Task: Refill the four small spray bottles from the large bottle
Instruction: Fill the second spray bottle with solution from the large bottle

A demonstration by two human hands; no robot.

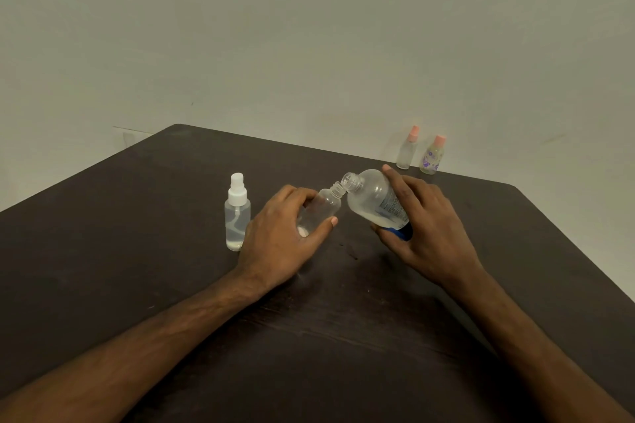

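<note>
My right hand [424, 227] grips the large clear bottle [372, 197], uncapped and tilted to the left, its open mouth against the neck of a small clear bottle [324, 206]. My left hand [280, 233] holds that small bottle, which has no spray top and leans to the right. A small spray bottle with a white pump [237, 213] stands upright just left of my left hand. Two small bottles stand at the table's far edge: a frosted one with a pink cap [408, 149] and a flowered one with a pink cap [432, 156].
A dark wooden table [171, 285] carries everything, its far edge against a plain pale wall [309, 27]. Its right edge runs diagonally down the right side of the view. Both my forearms lie over the near part of the table.
</note>
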